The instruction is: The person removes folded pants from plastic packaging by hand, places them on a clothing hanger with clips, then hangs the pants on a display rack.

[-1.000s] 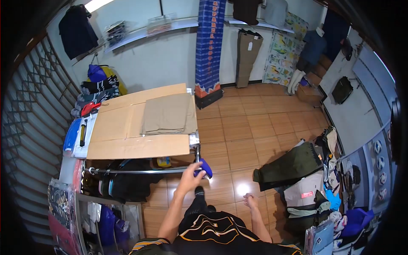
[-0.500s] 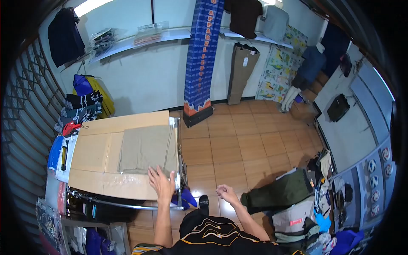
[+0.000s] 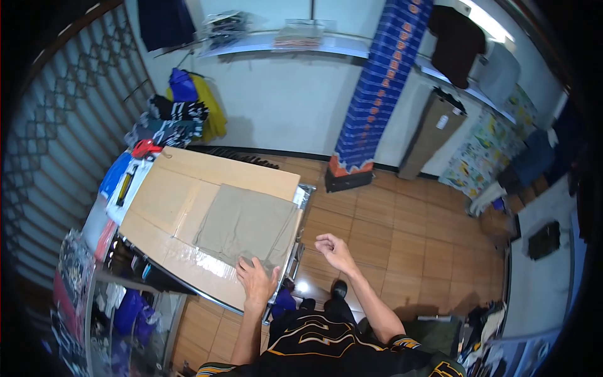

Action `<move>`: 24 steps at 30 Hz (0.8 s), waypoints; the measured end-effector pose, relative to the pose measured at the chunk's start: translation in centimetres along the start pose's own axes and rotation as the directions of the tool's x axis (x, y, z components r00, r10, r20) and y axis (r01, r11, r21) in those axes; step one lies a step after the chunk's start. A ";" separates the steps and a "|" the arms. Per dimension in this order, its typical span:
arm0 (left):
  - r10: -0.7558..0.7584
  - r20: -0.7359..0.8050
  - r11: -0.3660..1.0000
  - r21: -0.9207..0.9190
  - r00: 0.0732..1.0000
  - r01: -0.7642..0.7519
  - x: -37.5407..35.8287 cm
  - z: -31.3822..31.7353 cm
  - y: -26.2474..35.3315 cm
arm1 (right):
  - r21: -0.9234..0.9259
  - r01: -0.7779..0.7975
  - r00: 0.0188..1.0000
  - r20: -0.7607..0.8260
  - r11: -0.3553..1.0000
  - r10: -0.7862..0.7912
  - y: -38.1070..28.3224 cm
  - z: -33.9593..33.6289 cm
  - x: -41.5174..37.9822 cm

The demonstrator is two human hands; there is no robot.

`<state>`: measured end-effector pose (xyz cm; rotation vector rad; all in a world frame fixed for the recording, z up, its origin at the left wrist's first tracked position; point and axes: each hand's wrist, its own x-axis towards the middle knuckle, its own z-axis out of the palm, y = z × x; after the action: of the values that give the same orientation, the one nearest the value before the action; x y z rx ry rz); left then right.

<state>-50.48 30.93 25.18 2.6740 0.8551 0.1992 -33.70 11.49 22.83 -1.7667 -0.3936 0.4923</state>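
Observation:
A folded khaki garment (image 3: pixel 248 220), looking like trousers, lies flat on a sheet of brown cardboard (image 3: pixel 157 201) that covers the table. My left hand (image 3: pixel 256 283) is at the garment's near edge, fingertips over its hem, thumb held apart and fingers loosely spread. Off the table's right side, my right hand (image 3: pixel 336 252) hovers above the floor with fingers loosely bent and nothing in it.
The table's metal frame (image 3: pixel 295 251) borders the cardboard on the right. A red-handled tool (image 3: pixel 146 149) and a yellow-and-black cutter (image 3: pixel 125 186) lie at its left end. Behind stands a blue banner-wrapped pillar (image 3: pixel 380 94). Clothes are piled at lower right.
The view has turned, so the table appears tilted and shifted right. My left hand stays by the garment's near edge; my right hand still hovers beside the table, now nearer its edge.

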 end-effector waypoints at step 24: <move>-0.777 -0.178 0.627 -0.130 0.604 0.768 6.1 7.0 12.8 | 0.136 0.374 0.754 0.532 0.917 -0.386 -3.0 -0.1 23.5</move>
<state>-37.06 22.84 23.25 1.9951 1.9661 0.2874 -13.61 24.08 22.95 -1.4396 -1.1324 0.7023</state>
